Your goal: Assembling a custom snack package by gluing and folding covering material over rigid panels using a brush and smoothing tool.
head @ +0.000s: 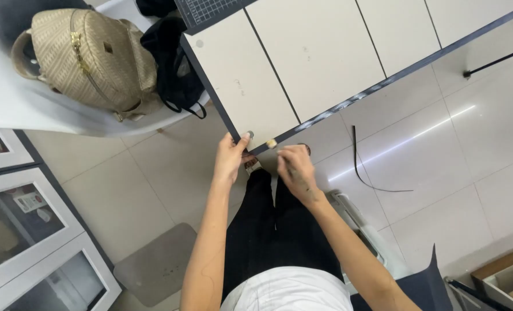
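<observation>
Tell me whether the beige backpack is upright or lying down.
Lying down. The beige backpack rests on its side on the white chair, its gold zipper running across the top face, beside a black bag.

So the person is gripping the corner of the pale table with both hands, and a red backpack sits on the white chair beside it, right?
Not quite: the backpack on the white chair is beige, not red, as the head view shows. Both hands, left hand and right hand, are at the corner of the pale table.
</observation>
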